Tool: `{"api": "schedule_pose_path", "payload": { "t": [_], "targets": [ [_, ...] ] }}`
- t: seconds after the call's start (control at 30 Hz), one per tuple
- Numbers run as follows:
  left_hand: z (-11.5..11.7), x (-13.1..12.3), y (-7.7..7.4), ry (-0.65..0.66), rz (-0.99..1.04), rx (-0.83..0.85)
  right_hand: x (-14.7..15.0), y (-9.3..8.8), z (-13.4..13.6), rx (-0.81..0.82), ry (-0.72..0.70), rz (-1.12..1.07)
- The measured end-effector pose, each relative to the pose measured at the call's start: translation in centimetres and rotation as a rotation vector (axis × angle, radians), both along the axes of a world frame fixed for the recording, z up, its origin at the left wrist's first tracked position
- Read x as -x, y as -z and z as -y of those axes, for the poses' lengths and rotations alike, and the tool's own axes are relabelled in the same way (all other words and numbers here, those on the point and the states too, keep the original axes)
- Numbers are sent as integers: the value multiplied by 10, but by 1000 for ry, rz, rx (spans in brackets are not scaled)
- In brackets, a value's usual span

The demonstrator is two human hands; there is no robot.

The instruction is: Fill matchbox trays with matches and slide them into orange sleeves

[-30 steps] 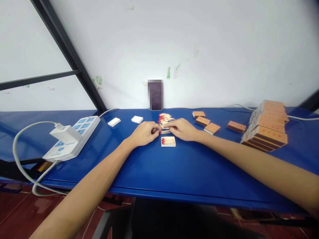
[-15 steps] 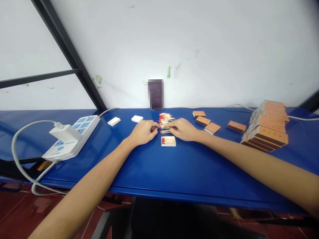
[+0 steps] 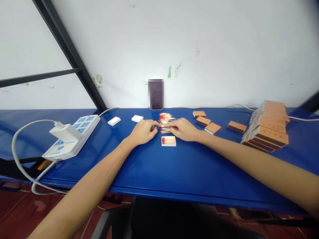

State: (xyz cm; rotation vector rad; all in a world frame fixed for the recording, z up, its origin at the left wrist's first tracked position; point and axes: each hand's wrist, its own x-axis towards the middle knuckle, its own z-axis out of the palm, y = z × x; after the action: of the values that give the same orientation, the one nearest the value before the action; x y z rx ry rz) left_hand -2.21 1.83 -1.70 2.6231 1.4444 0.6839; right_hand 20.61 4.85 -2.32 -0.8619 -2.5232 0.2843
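A loose heap of red-headed matches lies on the blue table, with a small row of matches just in front of it. From the left, my left hand reaches in; its index finger touches the match heads and its thumb stays apart. My right hand comes from the other side, index finger at the stick ends and thumb beside the small row. Neither hand visibly grips a match. Nearer to me sits a white matchbox tray partly filled with matches.
Two white trays lie left. Several orange matchboxes are scattered right, beside a tall stack of matchboxes. A power strip with a plugged-in charger stands at far left. A dark, blurred-out rectangular object leans on the wall.
The small row of matches in front of the heap looks slightly fuller and closer to the heap. Both hands have barely moved.
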Motion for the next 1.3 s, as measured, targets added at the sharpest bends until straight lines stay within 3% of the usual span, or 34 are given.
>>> {"api": "schedule_pose_path", "payload": {
  "t": [0.2,0.4,0.9,1.2,1.3],
  "targets": [
    [0,1,0,-28,-14,-23,0,-1,1,6,-19,7],
    [0,0,-1,-23,-43,-16,1,-1,2,-23,124,35],
    [0,0,-2,10,-84,-5,1,-3,2,-23,93,89],
    [-3,-1,2,32,55,53,1,-3,4,4,62,48],
    [-3,-2,1,-27,169,96,1,-5,5,-8,68,44]
  ]
}}
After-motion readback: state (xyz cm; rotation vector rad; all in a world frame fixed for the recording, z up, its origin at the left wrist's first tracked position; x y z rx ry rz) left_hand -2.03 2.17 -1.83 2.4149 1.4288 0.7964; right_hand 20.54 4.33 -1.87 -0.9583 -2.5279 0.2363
